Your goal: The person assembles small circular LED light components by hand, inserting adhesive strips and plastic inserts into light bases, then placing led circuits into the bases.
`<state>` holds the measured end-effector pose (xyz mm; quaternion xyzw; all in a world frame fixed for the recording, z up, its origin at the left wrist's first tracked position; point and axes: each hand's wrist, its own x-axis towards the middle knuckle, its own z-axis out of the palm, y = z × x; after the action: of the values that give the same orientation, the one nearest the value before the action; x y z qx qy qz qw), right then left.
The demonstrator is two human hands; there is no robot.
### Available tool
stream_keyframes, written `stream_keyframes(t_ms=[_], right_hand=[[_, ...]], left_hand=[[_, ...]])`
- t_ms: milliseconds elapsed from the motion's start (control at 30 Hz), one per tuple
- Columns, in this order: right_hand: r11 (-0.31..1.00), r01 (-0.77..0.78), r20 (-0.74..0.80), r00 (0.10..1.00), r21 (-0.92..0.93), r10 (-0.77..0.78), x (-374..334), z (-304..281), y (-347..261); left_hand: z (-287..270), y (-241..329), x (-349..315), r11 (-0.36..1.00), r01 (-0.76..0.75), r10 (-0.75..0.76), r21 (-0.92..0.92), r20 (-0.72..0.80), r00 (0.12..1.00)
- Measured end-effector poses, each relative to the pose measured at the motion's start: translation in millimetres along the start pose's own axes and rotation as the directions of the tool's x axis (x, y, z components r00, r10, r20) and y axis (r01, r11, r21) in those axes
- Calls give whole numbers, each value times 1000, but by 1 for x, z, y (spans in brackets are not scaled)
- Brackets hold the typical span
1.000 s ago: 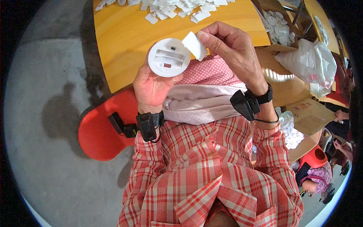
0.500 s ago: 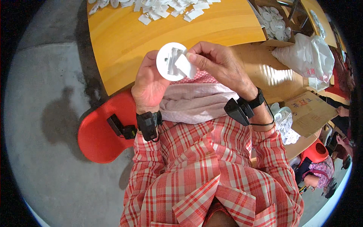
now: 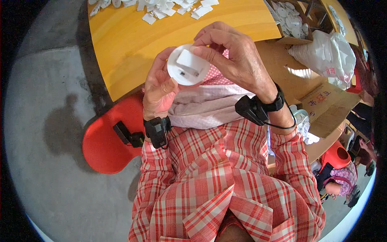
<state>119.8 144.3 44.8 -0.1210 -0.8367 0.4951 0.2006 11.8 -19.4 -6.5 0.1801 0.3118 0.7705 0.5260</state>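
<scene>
1. Right hand (image 3: 238,60) was holding the white tab (image 3: 186,59) up at the disc's (image 3: 188,65) 2 o'clock, now it's pressed flat onto the disc face.
2. Right fingers came down over the disc's 1 o'clock rim.

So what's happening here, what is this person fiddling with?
A person in a red plaid shirt sits at a yellow table. The left hand holds up a round white plastic disc, and the right hand presses a small white rectangular piece onto its face with the fingertips. More small white pieces lie scattered at the table's far edge. A red chair stands to the left.
</scene>
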Motion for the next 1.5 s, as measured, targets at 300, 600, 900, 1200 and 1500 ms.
stream_keyframes(t_ms=[300,600,900,1200,1500], right_hand=[[952,206,-124,963,-224,-238,-2,4,-5],[848,304,-122,913,-433,-390,0,7,-6],[853,338,-97,909,-398,-406,2,5,-3],[780,396,-68,872,-485,-485,-3,8,5],[915,266,-66,952,-303,-299,-12,9,11]], left_hand=[[8,1,-3,997,-42,48,61,-88,995],[10,-1,-3,995,-59,65,75,-82,995],[8,-2,-3,997,-52,57,59,-76,995],[9,2,-4,997,-80,79,-11,-114,990],[12,6,-2,994,-100,103,34,-112,988]])
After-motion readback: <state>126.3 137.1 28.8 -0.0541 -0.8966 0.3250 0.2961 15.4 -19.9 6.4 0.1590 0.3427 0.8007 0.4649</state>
